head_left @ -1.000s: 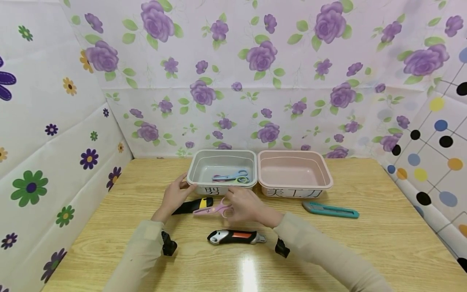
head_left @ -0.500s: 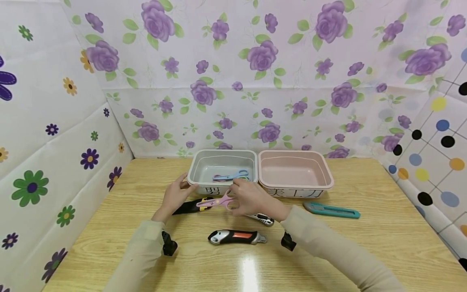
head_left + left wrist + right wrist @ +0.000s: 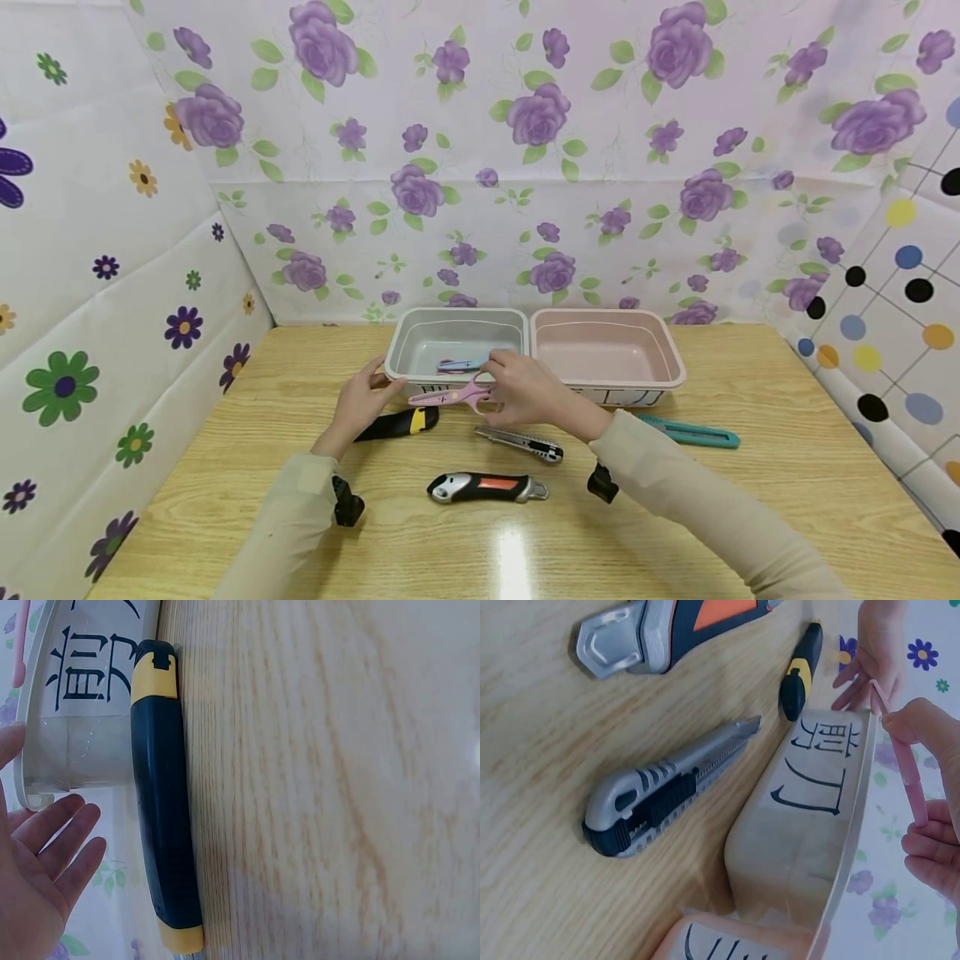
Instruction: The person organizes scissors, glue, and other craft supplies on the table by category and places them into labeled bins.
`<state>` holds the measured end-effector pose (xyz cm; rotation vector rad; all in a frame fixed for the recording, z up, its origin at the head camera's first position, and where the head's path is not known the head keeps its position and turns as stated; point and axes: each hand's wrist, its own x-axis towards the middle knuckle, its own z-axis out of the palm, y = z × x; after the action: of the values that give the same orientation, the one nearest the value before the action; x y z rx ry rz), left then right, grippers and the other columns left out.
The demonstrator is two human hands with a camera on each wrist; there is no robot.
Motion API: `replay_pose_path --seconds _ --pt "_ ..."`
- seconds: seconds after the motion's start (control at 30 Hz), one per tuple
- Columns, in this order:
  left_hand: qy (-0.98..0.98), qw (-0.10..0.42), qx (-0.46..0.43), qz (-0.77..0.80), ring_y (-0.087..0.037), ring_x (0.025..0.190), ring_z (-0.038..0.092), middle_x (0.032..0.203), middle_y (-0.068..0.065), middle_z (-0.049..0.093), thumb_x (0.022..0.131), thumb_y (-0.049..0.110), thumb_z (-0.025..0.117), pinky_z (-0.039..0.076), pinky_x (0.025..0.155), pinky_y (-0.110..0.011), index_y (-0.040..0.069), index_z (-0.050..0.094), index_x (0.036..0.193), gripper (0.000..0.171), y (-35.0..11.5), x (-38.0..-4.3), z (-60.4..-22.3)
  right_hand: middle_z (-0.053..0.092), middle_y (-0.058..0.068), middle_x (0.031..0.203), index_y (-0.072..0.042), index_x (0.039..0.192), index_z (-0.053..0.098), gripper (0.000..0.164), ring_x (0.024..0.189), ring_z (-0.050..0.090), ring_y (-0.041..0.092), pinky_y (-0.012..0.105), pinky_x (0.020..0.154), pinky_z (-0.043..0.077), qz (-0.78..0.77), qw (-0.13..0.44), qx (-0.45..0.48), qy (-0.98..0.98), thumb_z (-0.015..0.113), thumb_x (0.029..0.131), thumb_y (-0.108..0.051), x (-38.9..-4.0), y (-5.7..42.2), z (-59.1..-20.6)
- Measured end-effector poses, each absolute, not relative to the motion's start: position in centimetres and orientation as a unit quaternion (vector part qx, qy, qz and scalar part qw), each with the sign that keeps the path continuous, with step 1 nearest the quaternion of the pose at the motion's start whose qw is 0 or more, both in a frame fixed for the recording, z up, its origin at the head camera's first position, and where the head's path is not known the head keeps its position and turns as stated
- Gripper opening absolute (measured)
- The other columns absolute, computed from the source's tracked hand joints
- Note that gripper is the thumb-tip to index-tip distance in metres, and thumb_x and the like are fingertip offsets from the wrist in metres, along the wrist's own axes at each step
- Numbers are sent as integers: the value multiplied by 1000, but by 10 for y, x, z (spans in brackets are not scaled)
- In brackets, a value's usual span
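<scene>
My right hand (image 3: 525, 388) pinches pink scissors (image 3: 444, 397) by the handle loops. They sit at the front rim of the grey bin (image 3: 459, 312), blades pointing left; the right wrist view shows them edge-on above the rim. Inside the bin lie light-blue scissors (image 3: 457, 365) and something pinkish, partly hidden by the right hand. My left hand (image 3: 362, 403) holds the bin's front left corner, thumb on the rim, other fingers along the outside. Just below that hand lies a black-and-yellow utility knife (image 3: 161, 795).
A pink bin (image 3: 603, 314) adjoins the grey one on the right. On the wooden table (image 3: 300, 533) lie a silver box cutter (image 3: 517, 442), a black-and-orange utility knife (image 3: 486, 487) and a teal box cutter (image 3: 693, 433), partly behind the right sleeve. Patterned cloth walls surround the table.
My right hand has lifted the pink scissors from the table up and slightly right to the grey bin's front rim, uncovering the silver box cutter. My left hand has stayed put.
</scene>
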<state>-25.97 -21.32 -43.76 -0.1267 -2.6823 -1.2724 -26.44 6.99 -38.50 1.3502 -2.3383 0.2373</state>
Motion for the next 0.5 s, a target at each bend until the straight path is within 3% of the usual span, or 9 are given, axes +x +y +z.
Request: replay_pose_path --seconds 0.27,0.5 --pt "-900 79 -40 -426 -31 104 58 112 -18 62 86 30 63 47 80 -46 5 40 137 61 -213 -258 -435 51 1 83 -4 96 62 49 67 43 9 19 53 40 97 216 482 -843 74 61 -35 -270 75 -380" --pt "-900 77 -37 -427 -31 105 58 112 -18 62 86 29 63 47 82 -47 4 40 136 60 -212 -258 -435 55 4 89 -3 97 61 48 72 49 12 22 59 45 117 213 461 -853 75 61 -32 -277 78 -371"
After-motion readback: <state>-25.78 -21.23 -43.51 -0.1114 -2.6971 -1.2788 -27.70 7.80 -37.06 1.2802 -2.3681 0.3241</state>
